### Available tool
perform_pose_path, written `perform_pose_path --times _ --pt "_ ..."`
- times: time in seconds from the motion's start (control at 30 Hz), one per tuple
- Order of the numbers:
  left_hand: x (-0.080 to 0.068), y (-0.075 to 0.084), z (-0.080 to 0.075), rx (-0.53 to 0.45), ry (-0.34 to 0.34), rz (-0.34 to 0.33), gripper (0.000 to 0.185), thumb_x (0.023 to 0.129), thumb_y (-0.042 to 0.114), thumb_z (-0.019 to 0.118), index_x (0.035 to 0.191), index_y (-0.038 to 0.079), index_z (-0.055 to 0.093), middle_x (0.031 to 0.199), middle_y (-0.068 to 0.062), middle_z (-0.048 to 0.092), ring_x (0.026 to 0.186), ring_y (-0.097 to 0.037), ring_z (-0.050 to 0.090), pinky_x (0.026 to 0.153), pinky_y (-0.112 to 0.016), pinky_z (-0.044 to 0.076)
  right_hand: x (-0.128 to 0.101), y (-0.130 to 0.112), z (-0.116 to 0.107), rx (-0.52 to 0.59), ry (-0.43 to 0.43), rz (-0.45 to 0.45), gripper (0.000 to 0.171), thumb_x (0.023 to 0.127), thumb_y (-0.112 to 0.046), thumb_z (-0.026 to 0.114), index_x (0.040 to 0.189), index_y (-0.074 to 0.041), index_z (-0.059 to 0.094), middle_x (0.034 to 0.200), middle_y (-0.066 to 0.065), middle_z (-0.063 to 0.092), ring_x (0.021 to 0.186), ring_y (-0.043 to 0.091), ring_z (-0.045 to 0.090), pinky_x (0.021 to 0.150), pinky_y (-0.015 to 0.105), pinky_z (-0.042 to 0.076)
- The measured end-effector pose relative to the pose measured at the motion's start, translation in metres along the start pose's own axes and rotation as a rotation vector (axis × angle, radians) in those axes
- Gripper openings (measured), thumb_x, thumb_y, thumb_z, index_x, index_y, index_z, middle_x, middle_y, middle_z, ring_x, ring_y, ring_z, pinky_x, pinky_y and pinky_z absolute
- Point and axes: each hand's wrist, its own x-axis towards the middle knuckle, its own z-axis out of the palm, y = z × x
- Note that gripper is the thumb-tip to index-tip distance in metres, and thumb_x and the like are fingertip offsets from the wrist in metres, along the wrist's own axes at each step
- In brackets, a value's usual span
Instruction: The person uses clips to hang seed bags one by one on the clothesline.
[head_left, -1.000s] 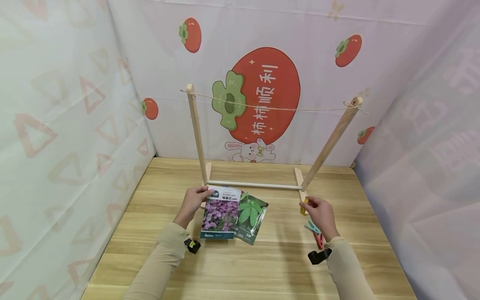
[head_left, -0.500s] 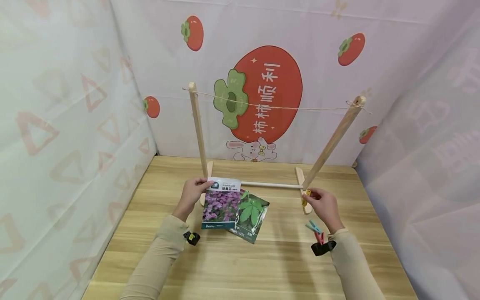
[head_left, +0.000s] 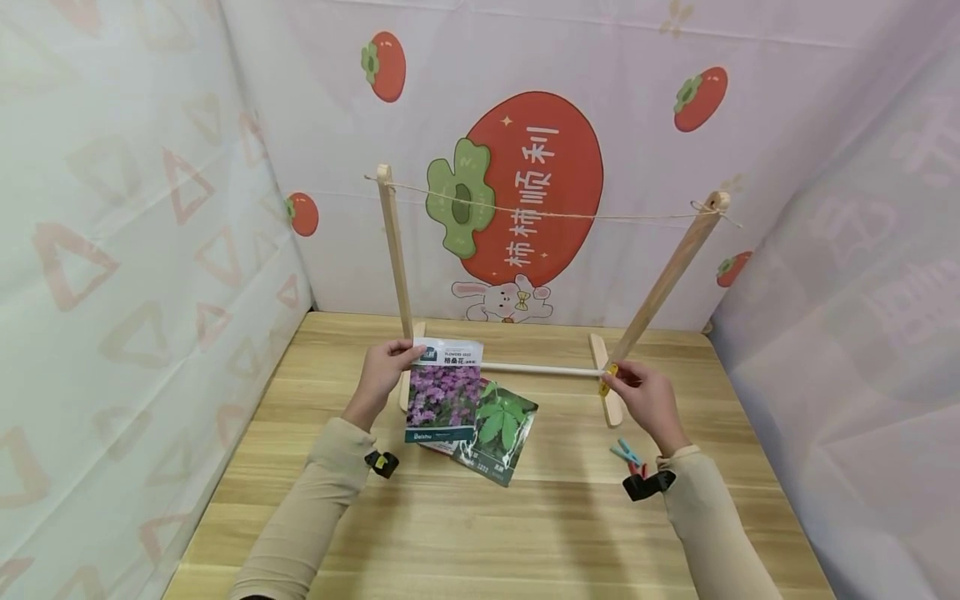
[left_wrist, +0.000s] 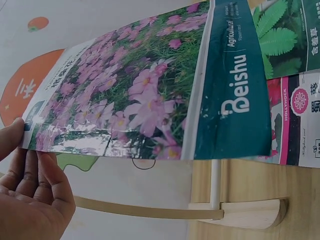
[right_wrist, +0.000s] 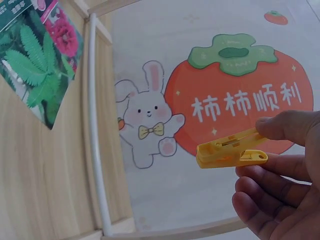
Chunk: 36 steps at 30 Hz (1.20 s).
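My left hand [head_left: 381, 379] pinches the top left corner of a seed packet [head_left: 442, 404] with purple flowers, thumb in front and fingers behind. The packet is raised, its printed front facing me. Between thumb and fingers of my right hand [head_left: 651, 402] is a yellow clothespin [right_wrist: 232, 150], its jaws pointing away from the hand. Below the raised packet, a green-leaf seed packet [head_left: 498, 433] overlaps a hollyhock seed packet [left_wrist: 300, 120] on the table. A thin string [head_left: 570, 216] runs between the tops of two wooden posts, above both hands.
The rack's left post [head_left: 396, 258] and right post [head_left: 667, 279] stand on wooden feet, joined low down by a white rod [head_left: 540, 369]. A blue clothespin [head_left: 626, 452] and a red clothespin [head_left: 637, 470] lie near my right wrist. A printed cloth wall [head_left: 637, 275] rises behind.
My left hand has lifted the purple-flower packet up and away from me, uncovering part of the hollyhock packet. My right hand has moved the yellow clothespin forward, towards the base of the right post.
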Motion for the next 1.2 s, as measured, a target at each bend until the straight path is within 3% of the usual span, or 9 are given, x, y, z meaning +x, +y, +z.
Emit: perform_pose_path --times 0.2,0.37,0.67,0.97,1.2 --pt "0.002 0.012 -0.002 -0.005 0.017 0.018 0.035 0.091 0.026 0.069 0.112 -0.002 0.065 0.101 -0.005 0.067 0.084 -0.007 0.06 0.093 -0.042 0.052 0.001 -0.011 -0.005 0.036 0.028 -0.026 0.035 0.089 -0.019 0.071 0.114 0.006 0.068 0.095 0.02 0.071 0.076 0.01 0.06 0.064 0.016 0.047" --pt "0.006 0.021 -0.002 0.003 0.018 0.032 0.039 0.092 0.029 0.069 0.115 -0.002 0.064 0.102 -0.004 0.066 0.086 -0.007 0.059 0.098 -0.046 0.049 0.004 -0.016 -0.008 0.035 0.05 -0.044 0.033 0.088 -0.018 0.073 0.112 0.004 0.07 0.095 0.019 0.071 0.077 0.01 0.059 0.064 0.015 0.047" --pt "0.004 0.037 -0.005 -0.048 0.036 0.127 0.04 0.088 0.032 0.073 0.107 -0.003 0.068 0.09 0.0 0.067 0.081 -0.008 0.06 0.079 -0.027 0.053 0.015 -0.025 -0.013 0.023 0.078 -0.131 0.032 0.088 -0.018 0.073 0.111 0.005 0.07 0.094 0.02 0.072 0.078 0.018 0.063 0.065 0.016 0.047" --pt "0.009 0.048 -0.006 -0.049 0.023 0.102 0.037 0.091 0.027 0.069 0.111 -0.004 0.066 0.089 0.005 0.063 0.086 -0.009 0.058 0.078 -0.022 0.052 0.026 -0.034 -0.02 0.083 0.107 -0.182 0.031 0.087 -0.016 0.074 0.111 0.003 0.071 0.094 0.02 0.071 0.073 -0.013 0.051 0.067 0.006 0.043" --pt "0.009 0.06 -0.006 -0.088 0.043 0.135 0.035 0.091 0.024 0.07 0.108 -0.005 0.065 0.081 0.011 0.064 0.081 -0.005 0.059 0.076 -0.02 0.051 0.034 -0.044 -0.025 0.121 0.1 -0.214 0.031 0.087 -0.015 0.073 0.112 0.004 0.07 0.095 0.021 0.07 0.075 -0.012 0.052 0.068 0.004 0.043"
